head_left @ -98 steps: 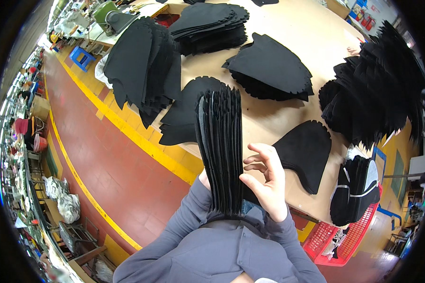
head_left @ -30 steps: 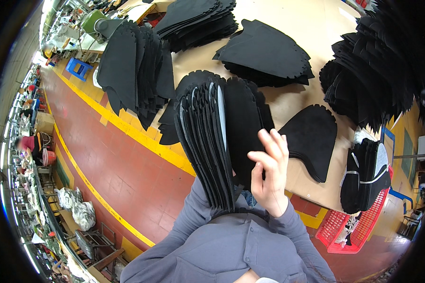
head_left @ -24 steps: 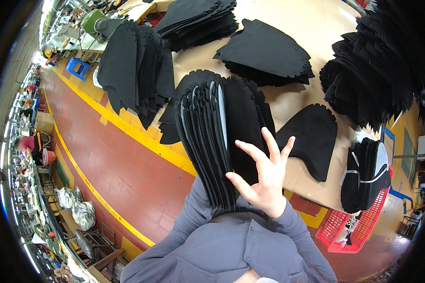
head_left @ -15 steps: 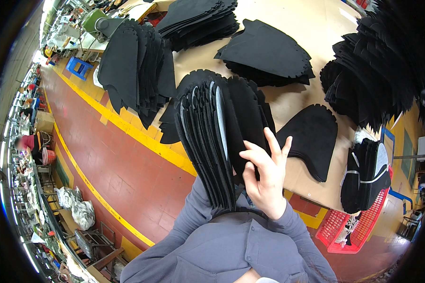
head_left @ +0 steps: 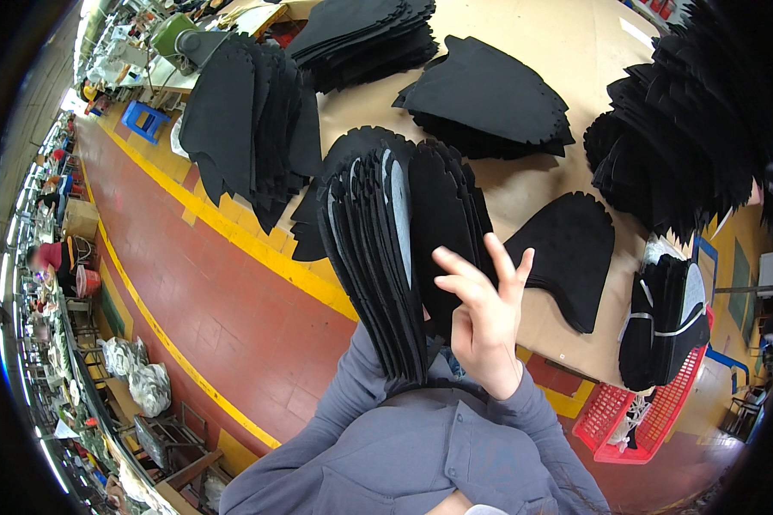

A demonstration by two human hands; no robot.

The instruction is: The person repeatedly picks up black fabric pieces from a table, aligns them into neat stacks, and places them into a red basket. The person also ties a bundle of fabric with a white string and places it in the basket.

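Apparently parting the black panels [head_left: 382,257], the right hand [head_left: 483,313] spreads its fingers at their four o'clock. The left hand's grip is hidden. Parting more calls for a light pinch.

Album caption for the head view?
Right hand, fingers spread, by a parted stack of black pieces; more piles on the table.

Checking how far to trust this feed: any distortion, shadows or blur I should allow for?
In the head view, the yellow floor band bows and dark vignetting swallows the outer side of the right-hand pile; also in the head view, soft shadows darken the table, the right hand looks fairly sharp, and the stack's black layers partly merge.
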